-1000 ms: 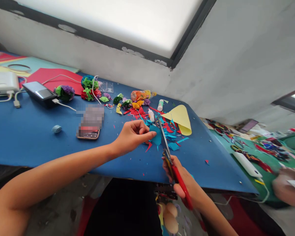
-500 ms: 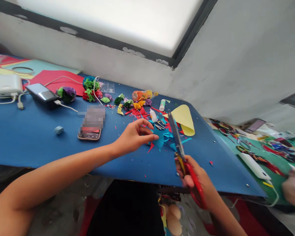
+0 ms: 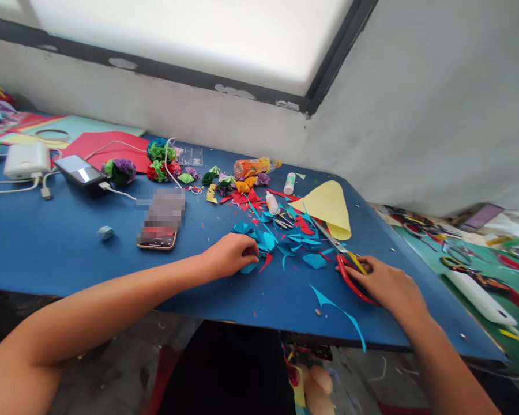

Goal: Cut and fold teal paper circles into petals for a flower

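Note:
My left hand (image 3: pixel 236 255) is closed low over the table, its fingertips pinched at a piece of blue paper (image 3: pixel 248 268) that partly hides beneath them. More blue paper pieces (image 3: pixel 263 237) lie just beyond the fingers. On the right, my right hand (image 3: pixel 387 282) is wrapped around the handles of red-handled scissors (image 3: pixel 350 276). Their blades point away and to the left, down at the table among blue paper scraps (image 3: pixel 315 260). A thin curved blue paper offcut (image 3: pixel 339 308) lies between my hands, near the front edge.
Behind the scraps are a white glue bottle (image 3: pixel 271 203), an orange drink bottle (image 3: pixel 255 167) and yellow paper (image 3: pixel 326 206). Left of my hand lie a phone (image 3: pixel 160 222), tape roll (image 3: pixel 105 232) and power bank (image 3: pixel 27 160). A green table (image 3: pixel 471 256) with tools adjoins at right.
My right hand has lowered the scissors to the table and moved right. My left hand has shifted left and down to the blue pieces. The curved blue offcut now lies near the front edge.

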A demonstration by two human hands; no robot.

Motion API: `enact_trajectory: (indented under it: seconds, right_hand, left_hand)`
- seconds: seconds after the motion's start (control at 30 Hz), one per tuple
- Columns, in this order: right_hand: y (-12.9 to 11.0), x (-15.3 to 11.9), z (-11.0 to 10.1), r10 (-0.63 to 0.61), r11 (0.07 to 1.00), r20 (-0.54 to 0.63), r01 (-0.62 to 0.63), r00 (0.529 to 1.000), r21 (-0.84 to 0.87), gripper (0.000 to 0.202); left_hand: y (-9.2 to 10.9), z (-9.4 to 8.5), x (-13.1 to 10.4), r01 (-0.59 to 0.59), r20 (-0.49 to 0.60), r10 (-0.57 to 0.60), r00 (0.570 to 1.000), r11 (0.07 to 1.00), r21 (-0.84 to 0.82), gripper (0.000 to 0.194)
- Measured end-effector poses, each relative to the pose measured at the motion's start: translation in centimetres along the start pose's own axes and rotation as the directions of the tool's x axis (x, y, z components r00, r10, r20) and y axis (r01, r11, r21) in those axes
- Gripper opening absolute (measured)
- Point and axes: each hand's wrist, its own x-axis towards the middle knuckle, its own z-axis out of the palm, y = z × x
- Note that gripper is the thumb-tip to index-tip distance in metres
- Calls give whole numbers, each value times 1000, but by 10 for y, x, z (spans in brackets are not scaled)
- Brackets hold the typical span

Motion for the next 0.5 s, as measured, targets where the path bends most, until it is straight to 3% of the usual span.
enact_trajectory:
  seconds: [0.1, 0.13, 0.2, 0.27, 0.33, 0.43, 0.5]
  right_hand:
    - [-3, 4, -9, 15, 998, 158, -5, 987, -59, 44]
    - [-8, 5, -13, 17, 996, 121, -6, 993, -90, 44]
    - [-25, 4, -18, -106, 990, -86, 96, 991, -105, 43]
    - [-52, 4, -18, -360, 931, -211, 364, 909, -22, 36]
    - [-83, 3, -12, -607, 768, -206, 633, 768, 98, 27]
    - [-121, 4, 3, -743, 614, -238, 779, 625, 127, 17]
    - [-134, 4, 14, -792, 546, -224, 823, 568, 158, 15]
  left_hand:
    - [-5, 5, 1, 40, -60, -38, 998, 999, 28, 9]
    - [-6, 6, 1, 57, -68, -55, 996, 998, 26, 9]
    - [-8, 6, 2, 89, -59, -88, 994, 996, 6, 11]
    - [-8, 4, 3, 118, -24, -118, 993, 993, -23, 12]
    - [-6, 2, 2, 146, 22, -145, 989, 988, -44, 13]
    - [-1, 2, 0, 189, 91, -183, 979, 980, -67, 18]
    - [1, 4, -3, 207, 116, -199, 973, 977, -59, 16]
